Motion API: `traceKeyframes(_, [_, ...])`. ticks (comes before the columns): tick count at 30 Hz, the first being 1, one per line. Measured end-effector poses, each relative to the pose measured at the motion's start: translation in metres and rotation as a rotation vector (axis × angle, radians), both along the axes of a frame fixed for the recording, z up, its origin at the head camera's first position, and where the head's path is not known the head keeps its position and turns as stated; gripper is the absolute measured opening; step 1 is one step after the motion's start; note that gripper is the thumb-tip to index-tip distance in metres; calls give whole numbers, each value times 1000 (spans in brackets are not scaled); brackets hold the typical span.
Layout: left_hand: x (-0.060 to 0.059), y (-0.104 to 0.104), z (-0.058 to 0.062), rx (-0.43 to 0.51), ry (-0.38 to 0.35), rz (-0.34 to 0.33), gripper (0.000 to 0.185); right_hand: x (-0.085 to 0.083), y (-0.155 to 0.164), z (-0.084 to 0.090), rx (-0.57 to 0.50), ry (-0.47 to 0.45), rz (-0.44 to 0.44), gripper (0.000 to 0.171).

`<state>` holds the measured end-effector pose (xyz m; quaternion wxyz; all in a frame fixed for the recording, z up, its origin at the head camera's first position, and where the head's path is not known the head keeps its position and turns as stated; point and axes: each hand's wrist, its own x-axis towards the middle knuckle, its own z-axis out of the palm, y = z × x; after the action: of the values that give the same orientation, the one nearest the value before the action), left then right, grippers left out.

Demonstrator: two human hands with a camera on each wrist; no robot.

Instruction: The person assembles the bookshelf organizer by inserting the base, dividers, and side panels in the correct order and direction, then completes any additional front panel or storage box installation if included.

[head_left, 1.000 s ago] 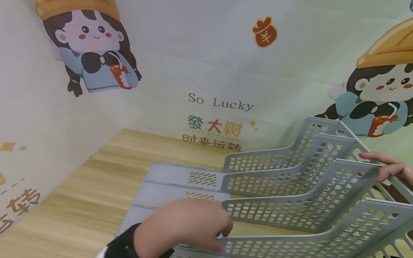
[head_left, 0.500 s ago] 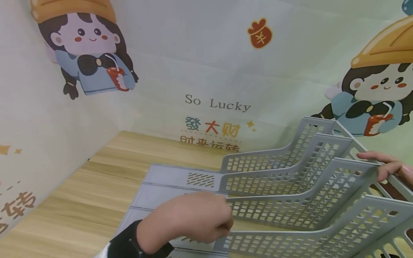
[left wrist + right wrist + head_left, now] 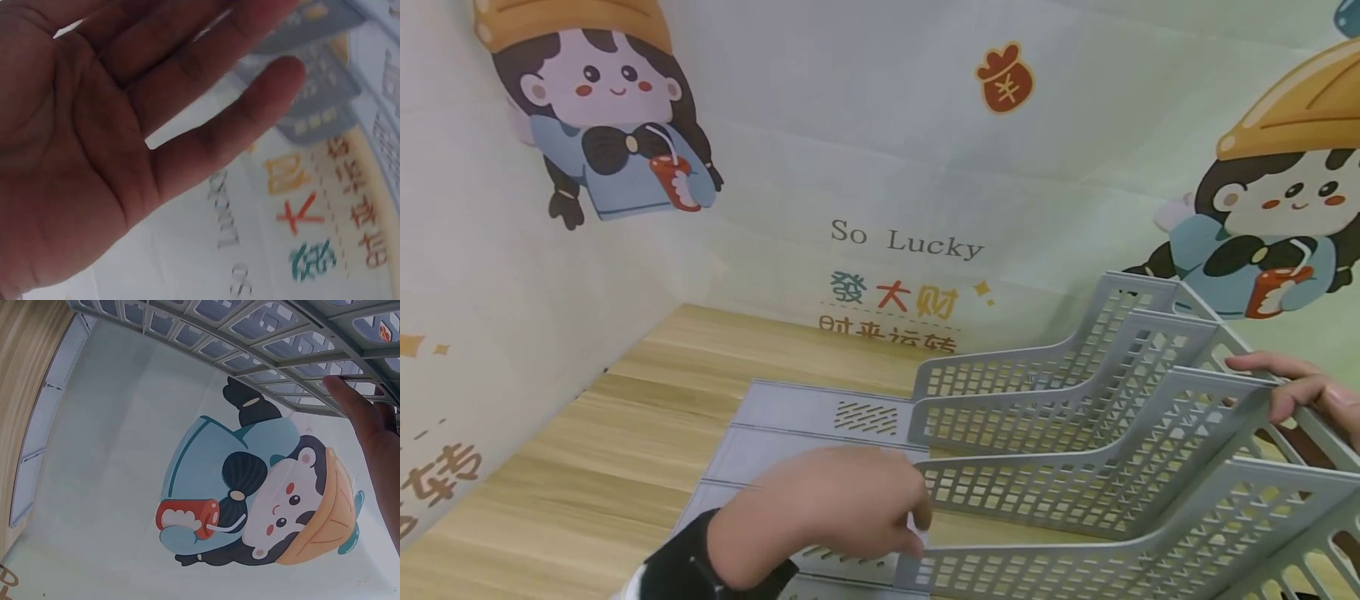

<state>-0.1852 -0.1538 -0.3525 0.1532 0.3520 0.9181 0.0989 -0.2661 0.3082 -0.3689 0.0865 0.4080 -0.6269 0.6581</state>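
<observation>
A grey plastic file rack (image 3: 1161,319) with several perforated, stepped divider panels stands at the right in the head view. My left hand (image 3: 842,504) is at the front end of the nearest divider (image 3: 1045,571), thumb and forefinger bent at its top corner. In the left wrist view the other fingers (image 3: 212,137) of that hand reach out fairly straight, and its thumb is hidden. At the right edge, my right hand (image 3: 1311,387) grips the rack's rear frame. The right wrist view shows a finger (image 3: 353,403) of it against the slatted grille (image 3: 262,350).
Flat grey base panels (image 3: 793,404) with slanted slots lie left of the dividers on the wood-grain table (image 3: 625,408). A printed backdrop (image 3: 760,167) with cartoon figures rises close behind the rack and along the left side.
The nearest divider has shifted slightly up and back down together with my left hand. Thumb and forefinger closed up, then parted a little. My right hand keeps its place on the frame.
</observation>
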Motion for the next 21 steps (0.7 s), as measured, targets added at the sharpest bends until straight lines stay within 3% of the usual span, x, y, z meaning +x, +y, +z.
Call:
traceKeyframes(5, [-1,-31,24,65,27,197,23,-18,20,-2,73,33,149,72])
traceKeyframes(7, [-1,-41,31,89,35,221,22,-22,26,-3,109,43,134,72])
traceKeyframes(9, [-2,-45,32,108,35,225,21,-20,25,-5,116,30,54,72])
traceKeyframes(11, [-6,-41,27,105,42,214,21,-16,21,-7,91,15,-22,71])
traceKeyframes(15, [-18,-15,4,69,81,203,30,-4,8,-7,-5,1,-55,64])
traceKeyframes(19, [-28,2,-20,125,110,208,20,2,1,-2,-25,-15,-30,62])
traceKeyframes(21, [-30,3,-25,167,121,219,12,-4,3,2,11,-1,39,62])
